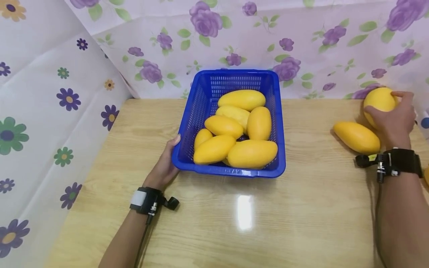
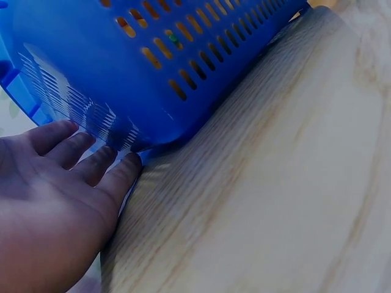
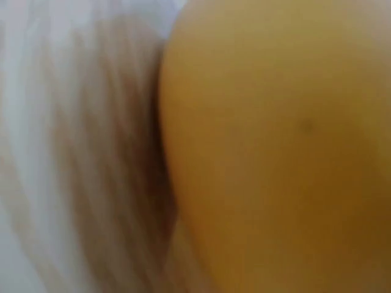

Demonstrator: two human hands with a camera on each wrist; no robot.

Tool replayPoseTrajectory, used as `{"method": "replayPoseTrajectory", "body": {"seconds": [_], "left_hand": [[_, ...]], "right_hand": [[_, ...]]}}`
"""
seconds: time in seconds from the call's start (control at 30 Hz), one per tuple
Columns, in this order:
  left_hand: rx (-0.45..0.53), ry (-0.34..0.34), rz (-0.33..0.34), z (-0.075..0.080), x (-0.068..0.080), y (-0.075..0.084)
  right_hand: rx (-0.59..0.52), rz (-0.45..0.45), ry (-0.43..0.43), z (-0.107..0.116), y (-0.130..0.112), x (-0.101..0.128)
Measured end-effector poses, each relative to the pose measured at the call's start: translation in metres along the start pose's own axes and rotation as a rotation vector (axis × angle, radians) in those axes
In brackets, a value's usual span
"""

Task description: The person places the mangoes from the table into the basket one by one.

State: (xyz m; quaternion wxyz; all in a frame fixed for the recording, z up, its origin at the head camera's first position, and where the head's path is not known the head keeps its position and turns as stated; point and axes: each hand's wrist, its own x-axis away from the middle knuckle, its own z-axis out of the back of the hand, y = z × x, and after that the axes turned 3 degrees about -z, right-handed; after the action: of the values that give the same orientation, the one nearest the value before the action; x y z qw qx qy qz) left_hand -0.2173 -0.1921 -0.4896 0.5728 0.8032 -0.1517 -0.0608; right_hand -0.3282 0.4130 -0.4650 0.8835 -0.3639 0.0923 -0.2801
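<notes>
A blue plastic basket [image 1: 182,149] with slotted walls holds several yellow mangoes [image 1: 253,153]. My left hand [image 1: 164,167] is at its left side near the front corner, thumb at the rim. In the left wrist view, the fairly straight fingers [image 2: 91,162] touch the outside of the basket wall. Far to the right, by the back edge of the table, my right hand [image 1: 399,115] grips a mango [image 1: 378,99] between thumb and fingers. Another mango [image 1: 356,137] lies on the table just left of that hand. A blurred yellow mango surface [image 3: 281,140] fills much of the right wrist view.
The wood-patterned table [image 1: 214,223] meets a flowered backdrop [image 1: 234,41] behind the basket. A second flowered sheet [image 1: 43,111] hangs along the left. Part of another yellow fruit [image 1: 426,175] shows at the right edge. Cables run from both wrist straps.
</notes>
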Motion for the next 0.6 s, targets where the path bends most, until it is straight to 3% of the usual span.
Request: {"method": "replayPoseTrajectory", "body": {"seconds": [0.33,0.6], "left_hand": [[0.005,0.005,-0.014,-0.001,-0.001,-0.003],[-0.013,-0.006,-0.017,0.001,-0.002,-0.003]], "right_hand": [[-0.109,-0.073,-0.007,0.004,0.002,0.005],[-0.206,-0.006,0.011,0.014,-0.021,0.014]]}}
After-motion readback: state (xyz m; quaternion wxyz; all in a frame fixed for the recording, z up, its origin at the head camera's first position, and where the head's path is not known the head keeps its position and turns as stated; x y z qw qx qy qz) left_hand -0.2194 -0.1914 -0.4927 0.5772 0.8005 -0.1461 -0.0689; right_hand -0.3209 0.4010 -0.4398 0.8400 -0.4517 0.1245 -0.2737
